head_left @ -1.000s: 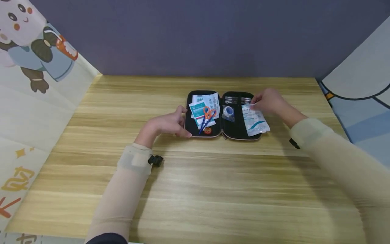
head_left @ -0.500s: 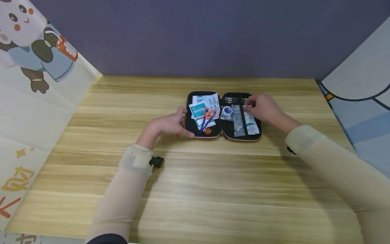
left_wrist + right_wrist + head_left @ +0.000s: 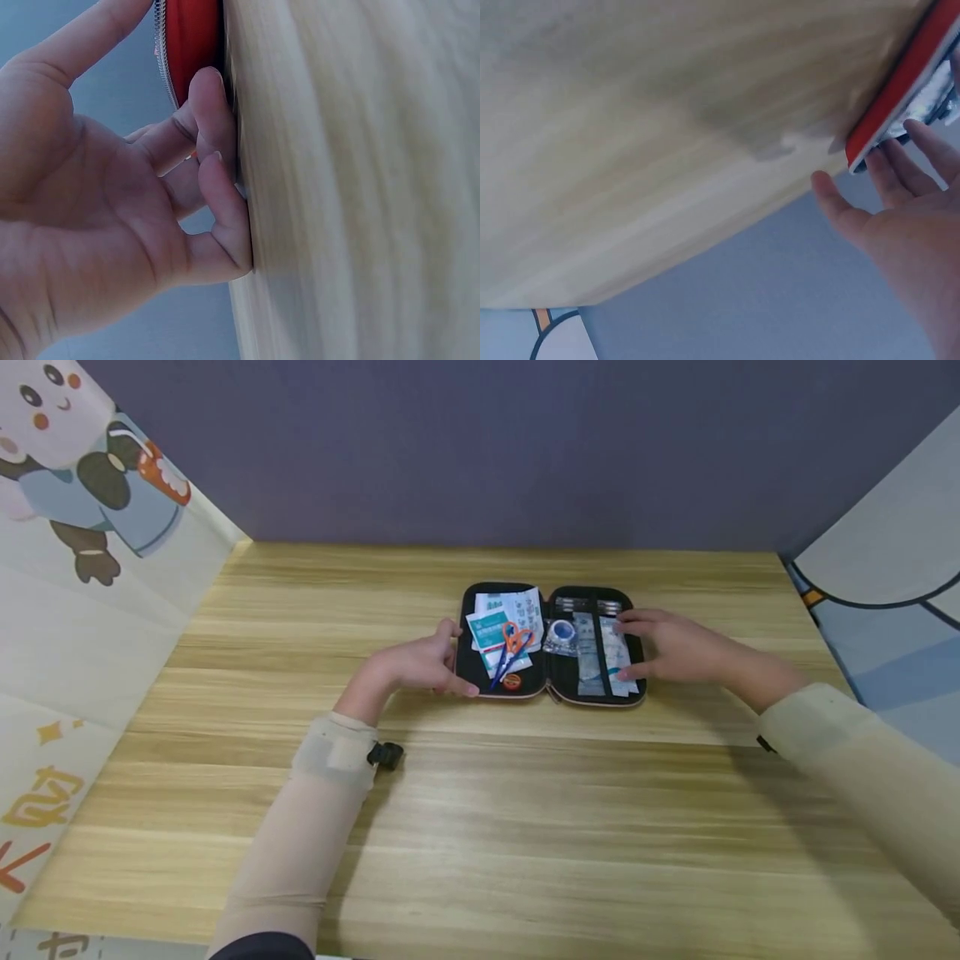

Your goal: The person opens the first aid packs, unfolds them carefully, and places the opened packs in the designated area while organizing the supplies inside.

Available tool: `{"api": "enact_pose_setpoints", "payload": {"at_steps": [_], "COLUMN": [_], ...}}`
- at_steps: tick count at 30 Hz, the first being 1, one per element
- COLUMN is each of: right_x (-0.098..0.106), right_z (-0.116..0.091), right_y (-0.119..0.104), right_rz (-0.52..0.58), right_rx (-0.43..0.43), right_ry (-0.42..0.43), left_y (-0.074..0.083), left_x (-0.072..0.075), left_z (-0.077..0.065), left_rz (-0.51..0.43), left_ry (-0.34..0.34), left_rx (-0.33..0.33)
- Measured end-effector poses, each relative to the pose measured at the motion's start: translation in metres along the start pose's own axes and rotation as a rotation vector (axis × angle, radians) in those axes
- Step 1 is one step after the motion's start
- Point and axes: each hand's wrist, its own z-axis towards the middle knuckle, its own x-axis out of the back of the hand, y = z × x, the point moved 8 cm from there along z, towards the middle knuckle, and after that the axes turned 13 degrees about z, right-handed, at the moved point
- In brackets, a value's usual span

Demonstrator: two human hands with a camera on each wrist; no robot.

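Note:
A zipped first-aid case lies open flat on the table, black inside with a red outside visible in both wrist views. My left hand holds its left edge, thumb at the near corner and other fingers bent against the side. Over the right half, my right hand has its fingers spread, touching a white packet tucked beside a black elastic strap. A second pale packet lies left of that strap. In the right wrist view, the fingers look loosely extended near the case's rim.
The left half bears orange-and-blue scissors on teal and white packets. A bagged tape roll sits near the hinge, with several slim clear tubes above. Purple panel stands behind the wooden table.
The right hand pushed the white packet leftward under the strap, let go of it and drew back to the right with fingers spread. The left hand stayed in place.

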Motion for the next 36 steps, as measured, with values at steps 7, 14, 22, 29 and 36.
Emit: {"api": "enact_pose_setpoints", "payload": {"at_steps": [7, 14, 22, 29, 36], "right_x": [-0.006, -0.010, -0.019, -0.012, 0.022], "right_z": [0.000, 0.006, 0.013, 0.011, 0.036], "right_y": [0.001, -0.005, -0.010, -0.013, -0.040], "right_rz": [-0.024, -0.049, -0.014, -0.050, -0.028], "right_rx": [0.010, 0.032, 0.045, -0.011, -0.034], "right_ry": [0.017, 0.042, 0.046, 0.003, 0.007], "left_y": [-0.001, -0.002, -0.002, -0.002, -0.003], "left_x": [-0.001, -0.001, -0.003, -0.002, -0.001], "left_z": [0.001, 0.003, 0.003, 0.004, 0.004], "left_rz": [-0.003, -0.012, -0.010, -0.010, 0.007], "left_ry": [-0.007, -0.013, -0.022, -0.018, -0.014], "left_rx": [0.004, 0.005, 0.000, -0.004, 0.003]}}
